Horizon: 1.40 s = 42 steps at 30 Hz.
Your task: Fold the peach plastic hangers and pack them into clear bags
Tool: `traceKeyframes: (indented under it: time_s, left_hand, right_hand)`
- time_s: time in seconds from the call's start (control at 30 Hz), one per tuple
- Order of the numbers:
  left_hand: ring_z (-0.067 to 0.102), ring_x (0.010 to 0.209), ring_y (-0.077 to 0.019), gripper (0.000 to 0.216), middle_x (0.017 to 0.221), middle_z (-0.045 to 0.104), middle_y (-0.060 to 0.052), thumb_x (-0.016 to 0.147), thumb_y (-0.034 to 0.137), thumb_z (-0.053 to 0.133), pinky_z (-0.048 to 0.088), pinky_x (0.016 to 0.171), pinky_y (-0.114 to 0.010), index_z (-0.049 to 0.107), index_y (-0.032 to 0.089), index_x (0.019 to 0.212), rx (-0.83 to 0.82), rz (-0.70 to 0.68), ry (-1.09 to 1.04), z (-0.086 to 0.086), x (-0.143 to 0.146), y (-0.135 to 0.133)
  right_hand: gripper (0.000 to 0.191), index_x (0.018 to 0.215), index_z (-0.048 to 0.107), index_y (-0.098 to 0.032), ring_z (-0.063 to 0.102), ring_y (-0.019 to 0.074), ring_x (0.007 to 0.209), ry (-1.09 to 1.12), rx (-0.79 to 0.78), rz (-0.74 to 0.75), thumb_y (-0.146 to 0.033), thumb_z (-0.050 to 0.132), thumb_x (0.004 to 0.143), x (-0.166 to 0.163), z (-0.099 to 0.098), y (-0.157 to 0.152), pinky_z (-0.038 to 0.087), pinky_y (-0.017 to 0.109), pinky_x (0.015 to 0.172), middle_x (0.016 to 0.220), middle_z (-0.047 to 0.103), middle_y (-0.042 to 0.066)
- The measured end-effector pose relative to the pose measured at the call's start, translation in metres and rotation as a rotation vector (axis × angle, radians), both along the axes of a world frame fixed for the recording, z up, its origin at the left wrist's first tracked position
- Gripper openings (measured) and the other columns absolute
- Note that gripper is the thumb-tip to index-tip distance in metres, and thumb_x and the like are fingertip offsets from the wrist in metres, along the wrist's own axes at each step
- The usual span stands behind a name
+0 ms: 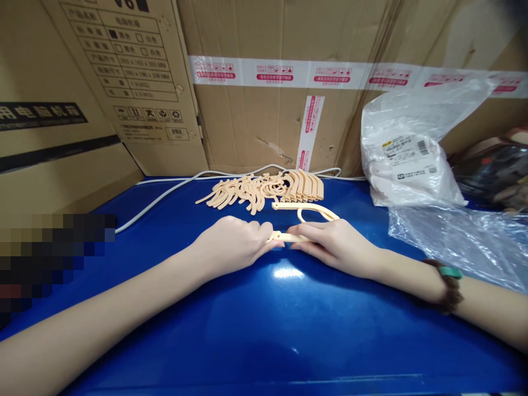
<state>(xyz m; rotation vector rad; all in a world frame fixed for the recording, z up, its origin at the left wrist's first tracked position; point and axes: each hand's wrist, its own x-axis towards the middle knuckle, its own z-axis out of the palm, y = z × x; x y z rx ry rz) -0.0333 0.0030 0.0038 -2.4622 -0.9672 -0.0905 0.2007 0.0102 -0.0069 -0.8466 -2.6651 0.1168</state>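
My left hand [237, 245] is closed, fingers curled, pinching one end of a cream-coloured curved plastic piece [287, 237] with a small hole in it. My right hand [342, 245] is closed on the same piece from the other side, thumb and fingertips pressed together. Just beyond the right hand shows a cream arched strip [303, 206] with a curved loop under it; whether it is joined to the held piece is hidden by the fingers. Farther back lies a pile of loose cream hook-shaped and curved pieces [247, 192]. At its right, arched cream pieces [305, 187] are lined up in a row.
The blue table [264, 330] has a white cable [160, 201] along its back. Cardboard boxes [256, 121] wall off the back and left. A white plastic bag [408, 165] with a label stands at the right, with clear plastic film [457, 236] before it.
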Motion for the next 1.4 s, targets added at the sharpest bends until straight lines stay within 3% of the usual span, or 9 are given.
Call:
traceKeyframes:
  time_s: [0.27, 0.8, 1.13, 1.4]
  left_hand:
    - [0.06, 0.046, -0.0171, 0.051, 0.055, 0.06, -0.004, 0.101, 0.044, 0.025, 0.011, 0.041, -0.027, 0.055, 0.016, 0.071, 0.076, -0.02, 0.0, 0.0001, 0.0007, 0.0003]
    - [0.057, 0.045, -0.016, 0.053, 0.056, 0.06, -0.005, 0.102, 0.044, 0.023, 0.013, 0.042, -0.028, 0.055, 0.016, 0.07, 0.102, -0.07, -0.062, 0.0001, -0.0003, -0.0013]
    - [0.06, 0.048, -0.0163, 0.053, 0.057, 0.061, -0.004, 0.101, 0.045, 0.024, 0.013, 0.043, -0.028, 0.055, 0.016, 0.07, 0.068, -0.027, -0.021, 0.0019, 0.0008, -0.0022]
    - [0.059, 0.049, -0.0143, 0.052, 0.058, 0.062, -0.003, 0.101, 0.046, 0.025, 0.015, 0.042, -0.028, 0.055, 0.017, 0.071, 0.066, -0.016, -0.018, 0.003, 0.0006, -0.0026]
  right_hand:
    - [0.027, 0.109, 0.06, -0.019, 0.064, 0.0138, 0.082, 0.061, -0.131, 0.04, -0.035, 0.042, 0.099, -0.0006, 0.0023, 0.0029, 0.044, 0.024, 0.072, 0.093, 0.069, 0.003]
    - [0.027, 0.112, 0.059, -0.02, 0.063, 0.013, 0.073, 0.034, -0.086, 0.018, -0.037, 0.042, 0.099, -0.0006, 0.002, 0.0022, 0.042, 0.023, 0.065, 0.085, 0.069, 0.001]
    - [0.028, 0.115, 0.059, -0.021, 0.066, 0.0156, 0.085, 0.028, -0.138, 0.017, -0.037, 0.041, 0.1, -0.0001, 0.0005, 0.0025, 0.045, 0.025, 0.073, 0.098, 0.071, 0.004]
    - [0.029, 0.114, 0.059, -0.021, 0.066, 0.0152, 0.083, 0.037, -0.14, 0.023, -0.037, 0.04, 0.1, -0.0004, 0.0007, 0.0028, 0.045, 0.026, 0.071, 0.097, 0.071, 0.004]
